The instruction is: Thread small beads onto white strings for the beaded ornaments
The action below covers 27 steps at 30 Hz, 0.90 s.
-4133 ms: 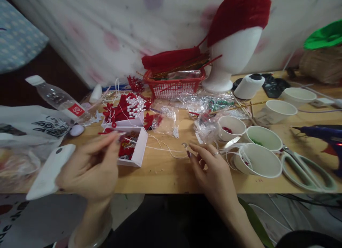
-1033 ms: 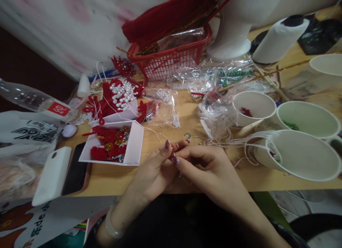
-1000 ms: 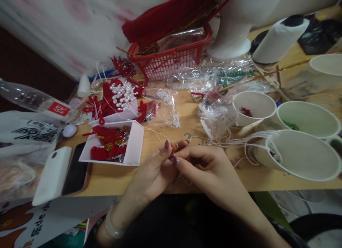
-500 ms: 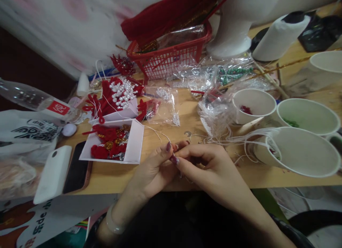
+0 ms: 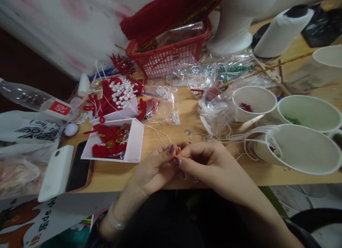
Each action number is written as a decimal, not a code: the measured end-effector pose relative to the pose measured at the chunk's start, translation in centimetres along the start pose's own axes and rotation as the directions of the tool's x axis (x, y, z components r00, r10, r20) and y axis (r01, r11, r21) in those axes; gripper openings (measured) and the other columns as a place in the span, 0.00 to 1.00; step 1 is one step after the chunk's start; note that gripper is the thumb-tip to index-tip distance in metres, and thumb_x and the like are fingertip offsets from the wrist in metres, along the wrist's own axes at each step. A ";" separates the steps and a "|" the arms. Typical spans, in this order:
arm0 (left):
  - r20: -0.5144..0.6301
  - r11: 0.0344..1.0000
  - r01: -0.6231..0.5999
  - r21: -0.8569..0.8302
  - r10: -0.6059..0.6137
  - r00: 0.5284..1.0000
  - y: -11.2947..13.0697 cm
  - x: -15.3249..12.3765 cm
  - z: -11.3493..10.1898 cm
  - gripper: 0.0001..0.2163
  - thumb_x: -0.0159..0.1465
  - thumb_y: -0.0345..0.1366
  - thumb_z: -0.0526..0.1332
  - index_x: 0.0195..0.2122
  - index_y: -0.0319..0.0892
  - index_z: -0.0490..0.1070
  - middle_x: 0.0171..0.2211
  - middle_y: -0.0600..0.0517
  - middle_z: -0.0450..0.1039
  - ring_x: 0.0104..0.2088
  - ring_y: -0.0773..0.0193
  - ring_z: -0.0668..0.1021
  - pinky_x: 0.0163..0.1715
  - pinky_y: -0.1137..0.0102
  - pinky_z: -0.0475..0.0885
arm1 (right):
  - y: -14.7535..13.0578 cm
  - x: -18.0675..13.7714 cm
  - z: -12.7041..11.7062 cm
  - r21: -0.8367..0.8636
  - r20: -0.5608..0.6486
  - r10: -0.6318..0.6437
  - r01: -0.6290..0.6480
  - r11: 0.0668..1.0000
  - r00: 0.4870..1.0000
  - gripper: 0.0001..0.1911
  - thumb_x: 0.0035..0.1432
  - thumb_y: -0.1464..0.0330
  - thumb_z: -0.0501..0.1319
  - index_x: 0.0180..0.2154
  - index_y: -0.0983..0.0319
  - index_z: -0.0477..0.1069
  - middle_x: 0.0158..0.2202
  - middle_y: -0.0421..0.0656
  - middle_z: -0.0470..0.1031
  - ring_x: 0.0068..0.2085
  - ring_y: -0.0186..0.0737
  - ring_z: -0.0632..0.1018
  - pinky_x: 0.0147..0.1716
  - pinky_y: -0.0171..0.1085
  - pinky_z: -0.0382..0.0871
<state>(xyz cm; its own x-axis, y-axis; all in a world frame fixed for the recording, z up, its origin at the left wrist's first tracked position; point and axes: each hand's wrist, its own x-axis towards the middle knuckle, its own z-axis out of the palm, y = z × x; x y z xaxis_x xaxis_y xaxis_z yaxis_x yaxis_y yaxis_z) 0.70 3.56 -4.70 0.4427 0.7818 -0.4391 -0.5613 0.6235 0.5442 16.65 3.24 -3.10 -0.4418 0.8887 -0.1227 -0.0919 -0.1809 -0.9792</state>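
Note:
At the table's front edge my two hands meet, fingertips pinched together. A thin white cord (image 5: 160, 129) runs from beside the white box into the fingers of my left hand (image 5: 157, 166), and a fine loop of it hangs below the palms. My right hand (image 5: 211, 162) presses thumb and forefinger against the same spot, closed on the cord. Whatever else sits between the fingertips is too small and covered to make out. Left of my hands, the white box (image 5: 135, 141) holds red fuzzy pieces with gold and silver bits.
Pearl beads (image 5: 124, 93) lie on red pieces behind the box. Paper cups (image 5: 307, 148) stand at the right, with white cords trailing from one. A red basket (image 5: 171, 50) stands at the back beside plastic bags (image 5: 213, 109). A phone (image 5: 78, 169) and plastic bottle (image 5: 34, 100) are left.
The view has shifted slightly. My hands stay together at nearly the same place, with the fingertips pressed a little closer and small finger movements.

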 end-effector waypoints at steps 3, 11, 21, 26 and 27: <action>0.010 0.999 -0.004 0.038 0.003 1.000 0.0 0.0 0.1 0.13 0.49 0.39 0.78 0.26 0.38 0.77 0.27 0.54 0.72 0.27 0.69 0.74 0.30 0.74 0.71 | 0.0 0.0 -0.2 0.048 0.024 0.055 -0.056 0.997 0.998 0.11 0.58 0.71 0.62 0.24 0.64 0.75 0.20 0.34 0.68 0.22 0.26 0.66 0.20 0.27 0.57; -0.004 0.997 0.006 0.076 -0.006 1.000 0.0 0.1 0.0 0.13 0.47 0.38 0.79 0.24 0.37 0.79 0.34 0.52 0.75 0.30 0.72 0.74 0.34 0.77 0.71 | 0.1 0.1 -0.7 0.090 0.067 0.180 -0.186 0.978 0.981 0.14 0.53 0.67 0.63 0.18 0.64 0.69 0.18 0.35 0.66 0.21 0.26 0.64 0.19 0.27 0.55; 0.013 0.974 0.014 0.226 -0.017 1.000 0.7 0.0 -0.3 0.10 0.46 0.37 0.79 0.23 0.41 0.80 0.40 0.50 0.77 0.39 0.65 0.77 0.37 0.74 0.73 | 0.1 0.3 -1.2 0.088 0.116 0.276 -0.286 0.954 0.954 0.14 0.49 0.65 0.65 0.17 0.63 0.70 0.16 0.36 0.65 0.19 0.27 0.63 0.18 0.28 0.52; 0.008 0.953 -0.073 0.295 0.074 0.997 1.1 -0.2 0.1 0.09 0.45 0.38 0.79 0.22 0.43 0.81 0.37 0.50 0.78 0.42 0.62 0.79 0.45 0.70 0.74 | 0.4 -0.1 -0.9 0.155 0.124 0.220 -0.238 0.959 0.968 0.17 0.52 0.61 0.68 0.18 0.64 0.70 0.17 0.35 0.64 0.19 0.25 0.62 0.18 0.27 0.52; -0.004 0.941 -0.103 0.322 0.111 0.994 1.2 -0.4 0.2 0.09 0.45 0.37 0.79 0.22 0.43 0.82 0.36 0.51 0.78 0.41 0.62 0.79 0.44 0.71 0.74 | 0.4 -0.2 -0.8 0.156 0.114 0.204 -0.220 0.963 0.972 0.17 0.53 0.61 0.67 0.19 0.64 0.70 0.18 0.35 0.64 0.20 0.25 0.62 0.19 0.27 0.52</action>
<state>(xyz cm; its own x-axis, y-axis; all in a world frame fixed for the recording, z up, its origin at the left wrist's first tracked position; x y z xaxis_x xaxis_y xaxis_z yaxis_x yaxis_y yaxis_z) -0.01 4.05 -3.74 0.3751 0.8459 -0.3791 -0.3486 0.5076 0.7879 17.40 3.34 -3.64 -0.5502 0.7792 -0.3001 -0.1310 -0.4355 -0.8906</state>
